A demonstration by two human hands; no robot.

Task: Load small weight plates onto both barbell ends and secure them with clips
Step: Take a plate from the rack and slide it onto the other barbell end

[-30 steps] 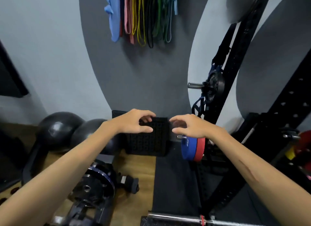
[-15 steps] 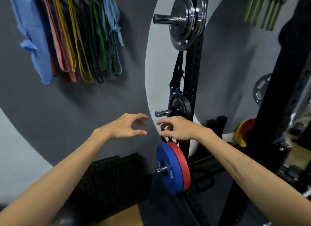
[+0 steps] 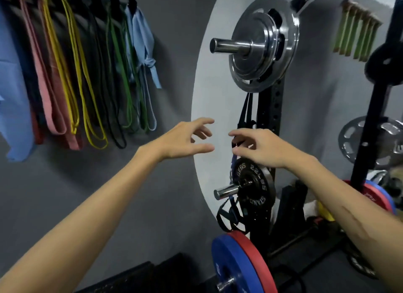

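Observation:
A small black iron plate marked 10KGS and 22LBS hangs on a chrome storage peg of the black rack. My right hand hovers just above that plate with its fingers loosely curled, holding nothing. My left hand is held out beside it, about level, with fingers spread and empty. Large chrome plates sit on a higher peg. Below, a blue plate and a red plate share a low peg. No barbell or clip shows.
Coloured resistance bands hang along the grey wall on the left. Black straps dangle down the rack between the pegs. More chrome plates and coloured plates sit at the right behind another black upright.
The view has risen from the floor to the rack's pegs. Both hands have come up with it, and the right hand now hovers above the small black plate.

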